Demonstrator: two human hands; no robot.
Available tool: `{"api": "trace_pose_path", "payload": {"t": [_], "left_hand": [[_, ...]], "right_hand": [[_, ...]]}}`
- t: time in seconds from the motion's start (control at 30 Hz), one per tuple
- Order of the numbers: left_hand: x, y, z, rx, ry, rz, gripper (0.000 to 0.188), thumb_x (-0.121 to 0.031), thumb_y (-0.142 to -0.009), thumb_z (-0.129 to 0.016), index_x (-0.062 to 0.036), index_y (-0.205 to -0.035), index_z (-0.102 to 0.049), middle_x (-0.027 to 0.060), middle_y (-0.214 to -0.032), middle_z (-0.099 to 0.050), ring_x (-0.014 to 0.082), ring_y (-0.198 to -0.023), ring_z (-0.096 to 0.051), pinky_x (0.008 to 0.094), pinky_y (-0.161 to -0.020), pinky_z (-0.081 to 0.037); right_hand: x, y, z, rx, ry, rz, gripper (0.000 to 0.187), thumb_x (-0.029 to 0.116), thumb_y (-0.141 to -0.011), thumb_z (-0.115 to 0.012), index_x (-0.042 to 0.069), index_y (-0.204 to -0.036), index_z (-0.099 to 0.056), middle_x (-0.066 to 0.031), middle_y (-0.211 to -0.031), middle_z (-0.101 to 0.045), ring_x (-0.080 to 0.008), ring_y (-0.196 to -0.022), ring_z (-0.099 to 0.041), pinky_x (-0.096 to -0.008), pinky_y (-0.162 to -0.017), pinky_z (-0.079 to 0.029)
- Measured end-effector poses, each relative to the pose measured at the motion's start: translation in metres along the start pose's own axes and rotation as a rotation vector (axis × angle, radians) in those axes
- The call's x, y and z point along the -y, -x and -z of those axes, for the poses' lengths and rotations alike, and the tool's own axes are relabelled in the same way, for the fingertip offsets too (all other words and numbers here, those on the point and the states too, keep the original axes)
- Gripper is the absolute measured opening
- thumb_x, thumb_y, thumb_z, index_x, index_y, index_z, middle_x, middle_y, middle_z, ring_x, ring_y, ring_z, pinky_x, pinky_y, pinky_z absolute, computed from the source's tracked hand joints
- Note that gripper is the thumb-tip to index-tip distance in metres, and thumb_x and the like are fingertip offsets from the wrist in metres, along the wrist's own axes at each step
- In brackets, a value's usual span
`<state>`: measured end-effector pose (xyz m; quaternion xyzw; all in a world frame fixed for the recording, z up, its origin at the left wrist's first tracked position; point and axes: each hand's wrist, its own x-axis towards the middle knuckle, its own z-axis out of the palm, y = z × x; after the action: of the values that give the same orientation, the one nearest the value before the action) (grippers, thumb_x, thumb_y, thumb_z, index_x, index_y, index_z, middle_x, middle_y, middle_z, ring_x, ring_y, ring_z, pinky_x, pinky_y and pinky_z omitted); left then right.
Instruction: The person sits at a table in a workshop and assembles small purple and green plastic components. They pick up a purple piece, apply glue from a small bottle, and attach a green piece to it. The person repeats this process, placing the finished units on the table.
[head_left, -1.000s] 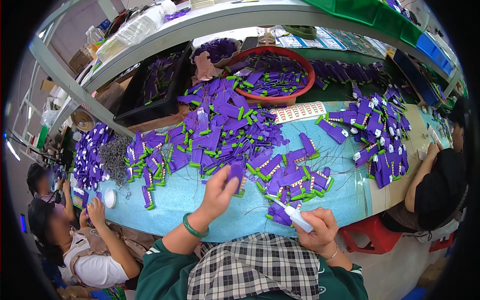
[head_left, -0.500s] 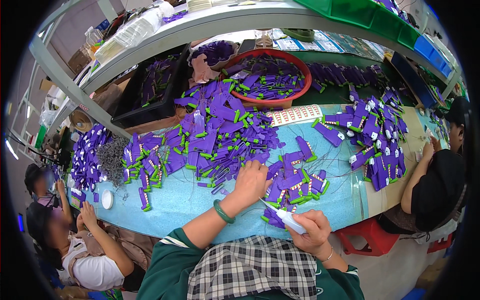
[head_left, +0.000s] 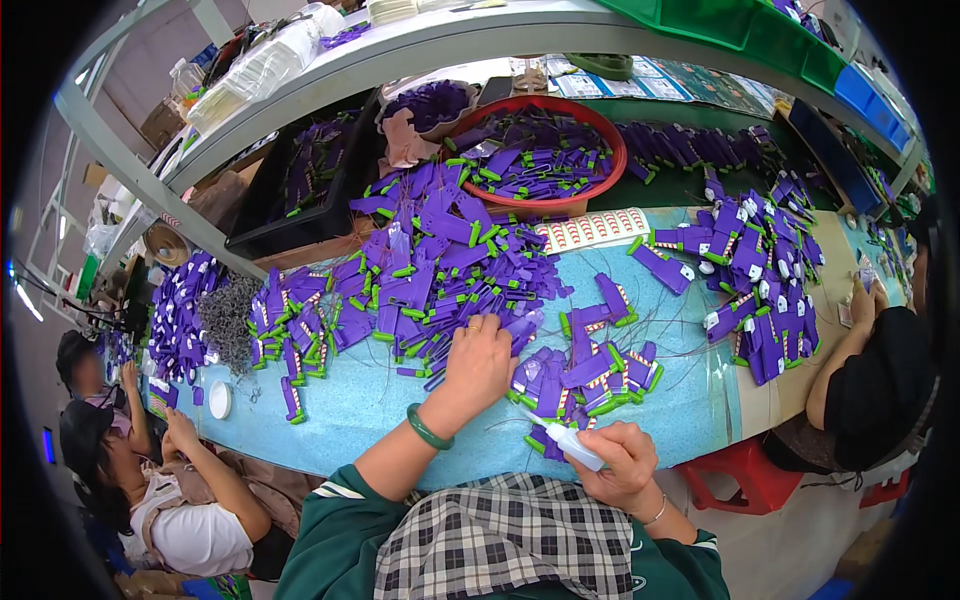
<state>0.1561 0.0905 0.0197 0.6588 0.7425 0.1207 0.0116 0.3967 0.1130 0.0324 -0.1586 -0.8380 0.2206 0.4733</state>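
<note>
My right hand (head_left: 622,462) is closed around a small white squeeze bottle (head_left: 574,445). Its thin nozzle points up and left, over the near edge of a small heap of purple and green plastic parts (head_left: 588,376) with red-striped stickers and thin wires. My left hand (head_left: 480,362), a green bangle (head_left: 430,427) on its wrist, reaches to the near edge of a large pile of purple and green parts (head_left: 440,250). Its fingers are bent together and lowered onto the parts there; the fingertips are hidden, so what they grip cannot be made out.
A red basin (head_left: 622,150) of purple parts stands behind the pile, beside a black crate (head_left: 245,235). A striped sticker sheet (head_left: 592,230) lies near it. More parts (head_left: 765,280) lie right. A shelf (head_left: 450,50) spans overhead. Other people sit on both sides.
My left hand has shifted slightly left and nearer to me, its fingers now bent at the pile's edge. The bottle in my right hand has moved slightly down and left.
</note>
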Motion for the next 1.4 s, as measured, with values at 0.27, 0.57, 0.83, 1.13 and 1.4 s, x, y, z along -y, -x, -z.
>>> {"api": "trace_pose_path", "payload": {"t": [0.27,0.57,0.83,1.13,1.4], "left_hand": [[-0.003,0.006,-0.015,-0.098,0.119,0.05,0.046,-0.006,-0.069,-0.074,0.0017,-0.108,-0.053,0.0169,-0.103,-0.051,0.0354,-0.099,-0.05,0.045,-0.084,-0.043],[-0.001,0.044,-0.003,0.02,0.997,0.153,0.037,-0.012,-0.091,-0.06,-0.0022,-0.12,-0.041,0.0181,-0.112,-0.057,0.0293,-0.082,-0.063,0.0371,-0.067,-0.051],[-0.008,0.077,0.021,0.408,1.882,0.241,0.046,-0.018,-0.098,-0.052,-0.0072,-0.137,-0.029,0.01,-0.113,-0.057,0.015,-0.076,-0.059,0.0293,-0.063,-0.051],[0.001,0.089,0.009,0.358,1.877,0.122,0.047,-0.016,-0.098,-0.05,-0.0053,-0.138,-0.026,0.007,-0.11,-0.054,0.0122,-0.076,-0.054,0.0282,-0.063,-0.047],[0.017,0.094,0.007,0.438,1.735,0.034,0.041,-0.016,-0.099,-0.049,-0.0051,-0.134,-0.03,0.0051,-0.1,-0.053,0.0102,-0.075,-0.052,0.0259,-0.063,-0.046]], "right_hand": [[0.0,0.0,-0.001,0.011,-0.006,-0.017,0.045,0.007,-0.06,-0.085,0.011,-0.101,-0.066,-0.0038,-0.082,-0.06,-0.0162,-0.062,-0.057,-0.0277,-0.051,-0.04],[0.007,-0.011,-0.001,0.014,0.034,0.035,0.044,0.005,-0.06,-0.084,0.009,-0.101,-0.066,-0.0051,-0.082,-0.059,-0.018,-0.062,-0.056,-0.0278,-0.051,-0.041],[0.018,-0.023,-0.014,0.056,0.092,0.033,0.041,-0.003,-0.064,-0.08,0.002,-0.102,-0.065,-0.0083,-0.085,-0.057,-0.02,-0.066,-0.056,-0.0296,-0.054,-0.045],[0.024,-0.03,-0.025,0.096,0.148,0.043,0.044,-0.002,-0.06,-0.079,0.004,-0.102,-0.068,-0.0073,-0.081,-0.06,-0.0203,-0.062,-0.06,-0.0294,-0.049,-0.047],[0.031,-0.038,-0.03,0.144,0.152,0.063,0.041,-0.006,-0.061,-0.077,0.003,-0.1,-0.069,-0.0078,-0.081,-0.061,-0.0202,-0.062,-0.06,-0.0297,-0.05,-0.047]]}}
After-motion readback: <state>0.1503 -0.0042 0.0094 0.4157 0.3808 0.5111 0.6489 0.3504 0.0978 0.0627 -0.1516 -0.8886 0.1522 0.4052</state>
